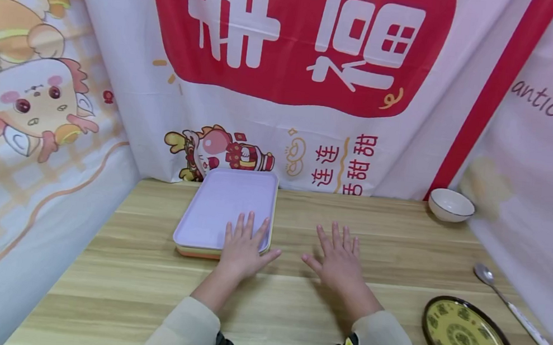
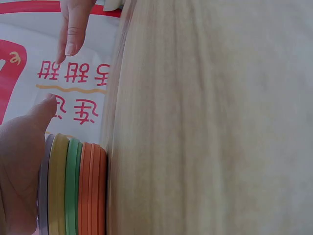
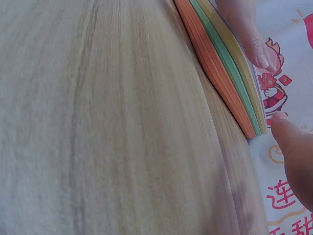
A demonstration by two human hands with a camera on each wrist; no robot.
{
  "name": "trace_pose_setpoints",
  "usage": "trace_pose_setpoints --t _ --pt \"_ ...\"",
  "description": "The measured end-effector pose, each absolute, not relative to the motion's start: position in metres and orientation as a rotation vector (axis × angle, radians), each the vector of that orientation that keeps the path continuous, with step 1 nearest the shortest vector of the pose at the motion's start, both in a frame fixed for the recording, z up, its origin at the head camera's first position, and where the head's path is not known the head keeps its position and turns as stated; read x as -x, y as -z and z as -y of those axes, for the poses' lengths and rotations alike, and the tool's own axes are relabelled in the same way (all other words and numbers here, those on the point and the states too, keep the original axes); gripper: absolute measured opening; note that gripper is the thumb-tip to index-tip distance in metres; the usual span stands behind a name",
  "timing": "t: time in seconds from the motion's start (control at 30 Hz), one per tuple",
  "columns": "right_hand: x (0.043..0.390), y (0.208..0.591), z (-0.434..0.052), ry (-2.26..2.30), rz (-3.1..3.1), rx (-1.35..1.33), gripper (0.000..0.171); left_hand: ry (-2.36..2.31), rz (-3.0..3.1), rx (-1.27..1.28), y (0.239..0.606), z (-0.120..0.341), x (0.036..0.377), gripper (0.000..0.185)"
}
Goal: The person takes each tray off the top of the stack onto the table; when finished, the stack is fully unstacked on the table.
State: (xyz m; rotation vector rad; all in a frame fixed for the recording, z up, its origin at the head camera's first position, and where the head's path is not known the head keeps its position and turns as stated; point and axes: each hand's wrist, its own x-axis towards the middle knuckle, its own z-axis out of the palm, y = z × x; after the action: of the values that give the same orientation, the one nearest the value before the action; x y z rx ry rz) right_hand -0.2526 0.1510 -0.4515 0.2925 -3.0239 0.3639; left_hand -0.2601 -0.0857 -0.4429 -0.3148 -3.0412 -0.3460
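Backdrop: printed cloth (image 1: 286, 83) with a red panel and white characters hangs behind the counter; cartoon-print cloths close off both sides.

Counter (image 1: 292, 309): light wood grain, bears everything below. Landmark for positions: the stack of trays.

Stack of trays (image 1: 225, 203): sits at the counter's far side, against the backdrop. Top tray is lavender; the wrist views show the edges beneath it as yellow, green and orange (image 2: 78, 191), lying flush on one another, orange lowest and touching the counter.

Plate (image 1: 468, 341): yellow-green pattern, dark rim, lies flat well to the right of the stack and nearer the person.

Left hand (image 1: 244, 248): fingers straight and spread, palm down, gripping nothing. It rests over the near right corner of the stack, fingertips on the lavender tray. In the left wrist view the palm (image 2: 19, 166) lies against the top tray's edge.

Right hand (image 1: 338, 255): also flat and released, fingers spread, palm down above the bare counter just right of the stack, apart from it. Whether the palm touches the wood cannot be told.

Bowl (image 1: 451, 205): white, upright, far right of the stack, near the backdrop.

Spoon (image 1: 508, 301): metal bowl end, white handle, lies beyond the plate, farthest right of the stack.
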Motion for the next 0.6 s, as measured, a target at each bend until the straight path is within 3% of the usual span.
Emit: trace_pose_setpoints --t 0.3,0.6 --pt "0.253 0.456 -0.151 -0.424 2.999 -0.285 0.086 0.435 2.970 0.354 0.440 0.095 0.265 0.092" --pt "0.250 0.460 -0.126 -1.067 2.879 -0.285 0.072 0.822 2.863 0.315 0.431 0.166 0.265 0.096"
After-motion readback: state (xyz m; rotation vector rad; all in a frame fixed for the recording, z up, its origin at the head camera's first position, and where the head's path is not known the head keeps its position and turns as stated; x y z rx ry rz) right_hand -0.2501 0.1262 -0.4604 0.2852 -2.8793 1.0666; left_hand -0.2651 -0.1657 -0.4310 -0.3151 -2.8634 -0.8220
